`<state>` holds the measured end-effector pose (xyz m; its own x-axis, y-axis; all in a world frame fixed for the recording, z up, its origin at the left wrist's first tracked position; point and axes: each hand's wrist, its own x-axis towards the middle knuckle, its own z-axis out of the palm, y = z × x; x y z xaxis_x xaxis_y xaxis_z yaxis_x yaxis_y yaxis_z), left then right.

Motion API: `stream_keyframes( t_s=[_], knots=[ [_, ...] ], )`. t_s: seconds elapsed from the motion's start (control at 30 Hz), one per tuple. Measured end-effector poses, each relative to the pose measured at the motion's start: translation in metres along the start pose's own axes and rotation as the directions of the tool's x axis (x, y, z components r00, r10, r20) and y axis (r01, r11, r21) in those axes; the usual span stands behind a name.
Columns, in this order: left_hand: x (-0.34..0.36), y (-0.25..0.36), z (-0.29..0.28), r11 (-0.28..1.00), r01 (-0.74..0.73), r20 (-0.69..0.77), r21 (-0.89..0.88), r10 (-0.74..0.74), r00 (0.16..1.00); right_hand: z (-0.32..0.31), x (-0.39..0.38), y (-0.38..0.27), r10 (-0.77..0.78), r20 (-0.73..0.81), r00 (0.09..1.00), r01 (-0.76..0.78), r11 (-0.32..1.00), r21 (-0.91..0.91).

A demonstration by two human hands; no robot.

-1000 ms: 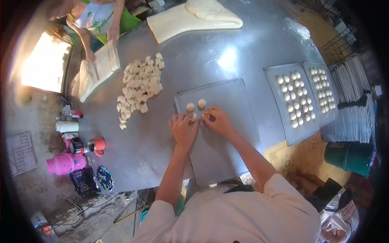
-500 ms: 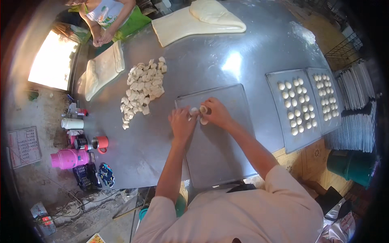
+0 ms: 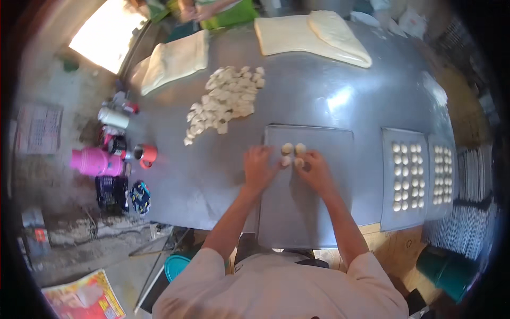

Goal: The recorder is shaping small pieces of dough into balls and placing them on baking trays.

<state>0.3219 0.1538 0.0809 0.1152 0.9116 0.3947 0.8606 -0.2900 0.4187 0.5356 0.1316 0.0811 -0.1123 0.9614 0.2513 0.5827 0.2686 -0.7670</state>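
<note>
Several small, pale dough balls (image 3: 287, 148) sit in a tight cluster on the far part of a grey metal baking tray (image 3: 303, 212) in front of me. My left hand (image 3: 258, 167) is at the tray's left edge, fingers apart, its thumb reaching to the near left ball (image 3: 286, 161). On the other side, my right hand (image 3: 315, 171) has thumb and fingers closed around the near right ball (image 3: 299, 162). Left of the tray's far end lies a pile of cut dough pieces (image 3: 228, 101). Motion blurs the fingers somewhat.
Two trays with rows of dough balls (image 3: 401, 173) stand at the right, beside stacked trays (image 3: 475, 175). Large dough slabs (image 3: 289, 37) lie on the far table. A red mug (image 3: 145, 154) and pink jug (image 3: 95, 161) stand left. Another person's hands (image 3: 199, 11) show at the far edge.
The view has shifted, so the table sits differently in the picture. My hands have moved apart; the dough balls between them now show as a cluster, two of them free of my fingers.
</note>
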Motion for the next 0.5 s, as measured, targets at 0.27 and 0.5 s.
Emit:
stream_keyframes(
  t_s=[0.27, 0.5],
  knots=[
    [0.044, -0.172, -0.021, 0.791, 0.603, -0.055, -0.101, -0.61, 0.791, 0.038, -0.007, -0.069, 0.083, -0.035, 0.996, -0.079, 0.991, 0.109],
    [-0.094, -0.13, -0.079, 0.541, 0.707, 0.165, -0.456, -0.729, 0.664, 0.226, 0.092, -0.082, -0.024, 0.206, 0.978, -0.009, 0.987, 0.158]
  ],
)
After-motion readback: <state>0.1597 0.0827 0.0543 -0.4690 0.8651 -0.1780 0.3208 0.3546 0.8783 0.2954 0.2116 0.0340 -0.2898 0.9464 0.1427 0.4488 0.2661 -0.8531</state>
